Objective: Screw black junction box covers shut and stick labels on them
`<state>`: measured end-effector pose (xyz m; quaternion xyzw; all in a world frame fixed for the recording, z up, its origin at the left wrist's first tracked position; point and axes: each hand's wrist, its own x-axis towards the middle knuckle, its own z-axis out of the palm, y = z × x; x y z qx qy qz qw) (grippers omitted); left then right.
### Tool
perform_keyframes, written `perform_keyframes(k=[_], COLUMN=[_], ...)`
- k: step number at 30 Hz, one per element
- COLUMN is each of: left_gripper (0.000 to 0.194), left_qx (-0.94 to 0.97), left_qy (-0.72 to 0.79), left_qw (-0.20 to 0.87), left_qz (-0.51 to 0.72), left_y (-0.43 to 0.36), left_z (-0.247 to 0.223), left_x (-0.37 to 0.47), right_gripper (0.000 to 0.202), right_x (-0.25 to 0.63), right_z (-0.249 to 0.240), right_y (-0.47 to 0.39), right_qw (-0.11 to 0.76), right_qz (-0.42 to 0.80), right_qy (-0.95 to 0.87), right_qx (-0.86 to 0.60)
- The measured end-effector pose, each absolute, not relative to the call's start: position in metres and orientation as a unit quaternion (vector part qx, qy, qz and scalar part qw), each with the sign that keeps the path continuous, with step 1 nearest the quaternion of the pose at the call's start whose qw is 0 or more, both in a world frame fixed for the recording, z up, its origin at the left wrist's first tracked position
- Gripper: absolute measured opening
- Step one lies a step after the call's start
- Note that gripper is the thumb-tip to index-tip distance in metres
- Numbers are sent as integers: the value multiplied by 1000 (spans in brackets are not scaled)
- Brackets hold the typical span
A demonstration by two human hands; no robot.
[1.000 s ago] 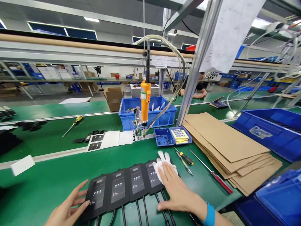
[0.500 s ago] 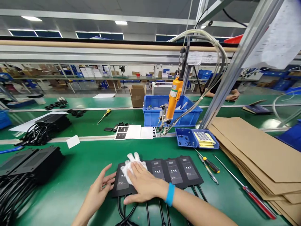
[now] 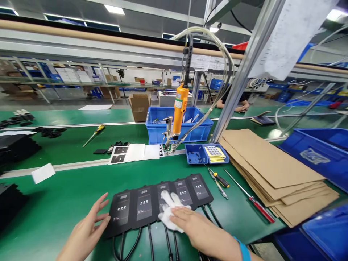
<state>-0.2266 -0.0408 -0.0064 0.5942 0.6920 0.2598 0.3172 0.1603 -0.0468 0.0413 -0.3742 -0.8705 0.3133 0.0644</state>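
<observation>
Several flat black control boxes (image 3: 144, 203) with dark glossy panels lie side by side in a row on the green bench, their black cables (image 3: 151, 243) running toward me. My right hand (image 3: 197, 224) lies over a crumpled white glove (image 3: 170, 208) and presses it onto the lower part of the middle boxes. Part of the glove is hidden under my fingers. My left hand (image 3: 88, 224) is at the left end of the row, fingers apart, with its fingertips against the edge of the leftmost box (image 3: 119, 212). It holds nothing.
Right of the boxes lie a yellow-black screwdriver (image 3: 221, 179), tweezers (image 3: 218, 185) and a long red-handled screwdriver (image 3: 261, 209). Behind stand a small blue parts tray (image 3: 194, 156) and a hanging orange electric screwdriver (image 3: 179, 110). Cardboard sheets (image 3: 269, 159) are stacked at right.
My right hand has slid the glove rightward from the left boxes to the middle ones. My left hand stays by the row's left end. The view has turned right.
</observation>
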Motion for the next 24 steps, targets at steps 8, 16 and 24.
perform_keyframes(k=[8,16,24], left_gripper=[74,94,130], left_qx=[761,850,866], left_qy=[630,489,476], left_qw=[84,196,149], left_qz=[132,-8,-19], left_y=[-2,33,47], left_z=[-1,38,16], left_x=[-160,-12,50], right_gripper=[56,58,106], right_x=[348,395,241], right_z=[80,85,28], right_y=[-49,-15,-31], right_qw=[228,309,120], right_qz=[57,-121,234], right_qy=[-606,-544,-698], right_qx=[-760,-771,-666])
